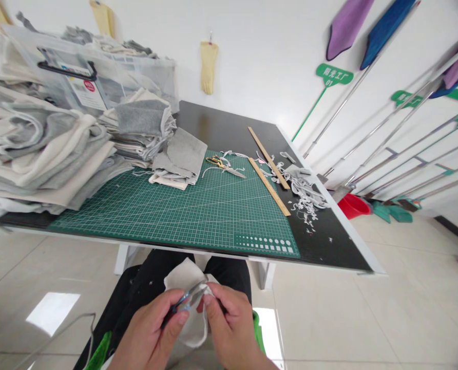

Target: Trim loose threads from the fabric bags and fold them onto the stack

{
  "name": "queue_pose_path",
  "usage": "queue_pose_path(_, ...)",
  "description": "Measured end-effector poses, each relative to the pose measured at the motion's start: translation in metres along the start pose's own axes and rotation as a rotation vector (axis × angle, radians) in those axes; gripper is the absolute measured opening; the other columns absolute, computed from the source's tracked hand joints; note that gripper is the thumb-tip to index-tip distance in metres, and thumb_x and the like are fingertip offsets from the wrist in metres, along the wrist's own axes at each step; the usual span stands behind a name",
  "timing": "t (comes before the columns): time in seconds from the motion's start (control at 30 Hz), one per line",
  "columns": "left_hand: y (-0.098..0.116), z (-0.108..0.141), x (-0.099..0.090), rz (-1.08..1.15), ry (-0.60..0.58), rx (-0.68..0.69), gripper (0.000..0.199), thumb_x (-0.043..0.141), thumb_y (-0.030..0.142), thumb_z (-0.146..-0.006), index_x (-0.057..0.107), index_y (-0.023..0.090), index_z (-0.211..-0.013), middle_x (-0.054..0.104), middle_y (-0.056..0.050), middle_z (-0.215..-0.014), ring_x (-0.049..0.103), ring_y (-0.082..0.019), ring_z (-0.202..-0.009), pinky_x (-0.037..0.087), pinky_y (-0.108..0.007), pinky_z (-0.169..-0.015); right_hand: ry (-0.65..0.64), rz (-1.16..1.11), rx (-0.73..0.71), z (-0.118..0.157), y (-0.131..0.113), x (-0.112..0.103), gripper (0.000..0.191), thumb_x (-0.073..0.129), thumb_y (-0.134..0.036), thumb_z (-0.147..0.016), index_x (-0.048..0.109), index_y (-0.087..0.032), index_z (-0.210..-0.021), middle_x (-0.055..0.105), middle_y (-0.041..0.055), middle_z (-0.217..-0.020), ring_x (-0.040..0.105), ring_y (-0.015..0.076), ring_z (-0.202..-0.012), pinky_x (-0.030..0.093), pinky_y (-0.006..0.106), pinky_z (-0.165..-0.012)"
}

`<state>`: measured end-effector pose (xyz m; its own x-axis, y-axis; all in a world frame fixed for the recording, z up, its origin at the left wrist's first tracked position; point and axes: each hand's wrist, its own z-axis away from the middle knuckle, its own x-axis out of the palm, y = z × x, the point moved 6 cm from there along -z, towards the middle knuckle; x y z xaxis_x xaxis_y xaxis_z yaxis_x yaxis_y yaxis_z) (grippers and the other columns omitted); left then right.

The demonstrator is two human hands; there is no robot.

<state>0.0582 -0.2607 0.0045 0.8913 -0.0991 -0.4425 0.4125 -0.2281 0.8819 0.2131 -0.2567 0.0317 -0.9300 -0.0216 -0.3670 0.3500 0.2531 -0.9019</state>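
My left hand [154,324] is closed around a small pair of thread snips [183,302] with blue on the handle and metal blades. The blades point right, against the edge of a piece of white cloth [185,275] above my lap. Opposite them, my right hand [229,321] pinches the cloth's edge between thumb and fingers. The rest of the cloth hangs below and behind both hands. Whether the blades are closed on the cloth I cannot tell.
A black table [229,121] stands ahead, bearing a green cutting mat [175,210], gold-handled scissors [225,167], two wooden rulers [269,187] and cloth scraps [308,190]. Folded grey and white cloths [52,149] pile up at left before a clear plastic box [136,77].
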Motion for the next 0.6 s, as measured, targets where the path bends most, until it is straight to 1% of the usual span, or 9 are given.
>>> queue_pose_path(0.13,-0.0003,0.0000,0.0013,0.007,-0.015,0.001,0.024,0.050,0.040,-0.091,0.064,0.025,-0.103,0.073,-0.002,-0.090,0.068,-0.015,-0.077,0.052,-0.020,-0.071,0.005,0.008,-0.006,0.0015,0.0001,-0.0001,0.029,0.045,-0.029,-0.097,0.062,-0.019,-0.075,0.057,-0.0017,-0.062,0.054,0.0114,-0.058,0.040,0.021,-0.058)
queue_pose_path(0.33,0.0021,-0.0002,-0.0002,0.004,0.019,0.007,0.022,0.051,0.040,-0.090,0.065,0.026,-0.101,0.072,0.001,-0.086,0.067,-0.014,-0.074,0.052,-0.019,-0.068,0.011,0.027,-0.007,0.0014,-0.0001,-0.0011,0.028,0.045,-0.028,-0.097,0.062,-0.019,-0.076,0.058,-0.0019,-0.063,0.055,0.0110,-0.058,0.039,0.020,-0.059)
queue_pose_path(0.6,-0.0006,0.0015,0.0017,0.030,-0.002,-0.008,0.020,0.050,0.039,-0.091,0.063,0.028,-0.101,0.070,0.003,-0.084,0.066,-0.013,-0.075,0.050,-0.018,-0.069,-0.003,0.005,0.011,0.0034,0.0006,0.0011,0.027,0.046,-0.027,-0.096,0.060,-0.019,-0.075,0.055,-0.0029,-0.061,0.052,0.0104,-0.057,0.036,0.021,-0.058)
